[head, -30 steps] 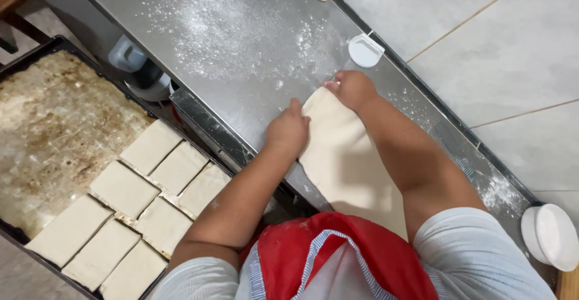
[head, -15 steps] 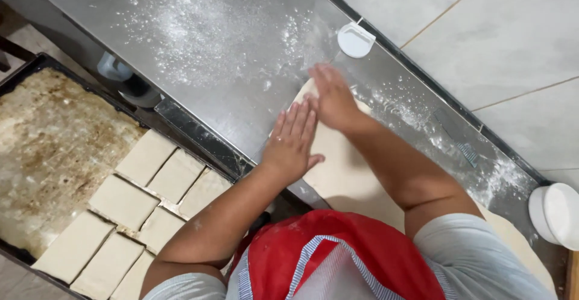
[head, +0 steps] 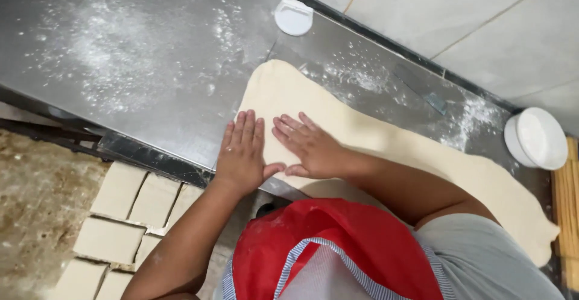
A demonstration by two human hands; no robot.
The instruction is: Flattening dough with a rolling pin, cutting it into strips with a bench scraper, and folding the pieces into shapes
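A long pale sheet of dough (head: 386, 140) lies across the floured steel counter (head: 139, 65), running from the upper middle to the lower right. My left hand (head: 242, 152) lies flat with fingers spread on the dough's near left edge, close to the counter's front rim. My right hand (head: 307, 146) presses flat on the dough right beside it, thumbs almost touching. Neither hand grips anything. My forearms and a red apron cover the dough's near edge.
A white round plastic cutter (head: 294, 16) sits at the back of the counter. A metal scraper (head: 422, 89) lies near the wall. White lidded tubs (head: 537, 138) stand at right. Below left, a tray (head: 36, 197) holds several cut dough squares (head: 129, 206).
Both hands slid back along the dough toward the near edge and now lie side by side, flat. More of the sheet's far end shows uncovered.
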